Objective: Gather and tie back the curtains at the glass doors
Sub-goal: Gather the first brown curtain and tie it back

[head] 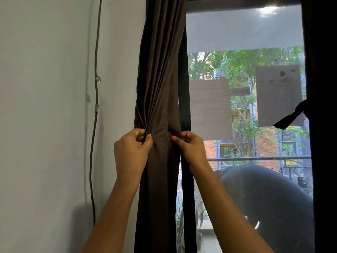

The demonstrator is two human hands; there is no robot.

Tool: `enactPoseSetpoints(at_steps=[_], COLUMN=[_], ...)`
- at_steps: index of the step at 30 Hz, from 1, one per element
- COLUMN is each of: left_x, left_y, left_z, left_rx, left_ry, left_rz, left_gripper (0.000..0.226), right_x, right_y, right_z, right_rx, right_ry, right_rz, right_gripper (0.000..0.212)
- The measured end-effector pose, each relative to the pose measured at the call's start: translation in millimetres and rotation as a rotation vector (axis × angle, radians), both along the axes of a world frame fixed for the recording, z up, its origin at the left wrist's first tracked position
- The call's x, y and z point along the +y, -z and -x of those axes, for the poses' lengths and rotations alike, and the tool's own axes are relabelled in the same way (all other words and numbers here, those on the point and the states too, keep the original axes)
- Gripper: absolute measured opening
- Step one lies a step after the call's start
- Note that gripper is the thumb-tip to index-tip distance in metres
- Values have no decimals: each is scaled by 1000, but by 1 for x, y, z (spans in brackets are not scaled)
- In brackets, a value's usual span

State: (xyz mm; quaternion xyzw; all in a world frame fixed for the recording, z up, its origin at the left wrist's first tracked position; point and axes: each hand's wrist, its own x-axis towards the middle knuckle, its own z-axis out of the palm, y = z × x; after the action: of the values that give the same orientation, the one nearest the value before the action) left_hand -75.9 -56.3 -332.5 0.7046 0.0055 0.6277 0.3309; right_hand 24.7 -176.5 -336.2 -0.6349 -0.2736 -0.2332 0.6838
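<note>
Brown curtain [160,70] bunched at twelve o'clock beside the glass door [246,33]. Pinched at its waist — left hand [132,145] at nine, right hand [191,146] at three, fingers [149,136] clenched on cloth. Pull both sides evenly, snug and level before knotting.

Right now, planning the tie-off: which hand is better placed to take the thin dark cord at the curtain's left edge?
Likely left hand: it pinches the dark brown fabric curtain just below that cord; right hand holds the far edge.
</note>
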Motion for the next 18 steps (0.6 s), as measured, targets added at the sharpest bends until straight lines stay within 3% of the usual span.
enactPoseSetpoints(at_steps=[5,8,12,18], left_x=[-12,-25,-46,-60], left_y=[2,6,7,11], left_z=[4,13,26,21], left_rx=[-14,-50,-78,-54], left_ry=[28,86,187,265], left_rz=[3,11,5,-33], left_gripper=[27,26,25,32], right_x=[-5,-11,-21,-41], right_y=[19,25,24,21], right_z=[44,68,88,90], right_rx=[-348,-560,-668,-657], right_ry=[539,716,768,736], right_rz=[-21,-33,14,198], right_gripper=[6,4,8,8])
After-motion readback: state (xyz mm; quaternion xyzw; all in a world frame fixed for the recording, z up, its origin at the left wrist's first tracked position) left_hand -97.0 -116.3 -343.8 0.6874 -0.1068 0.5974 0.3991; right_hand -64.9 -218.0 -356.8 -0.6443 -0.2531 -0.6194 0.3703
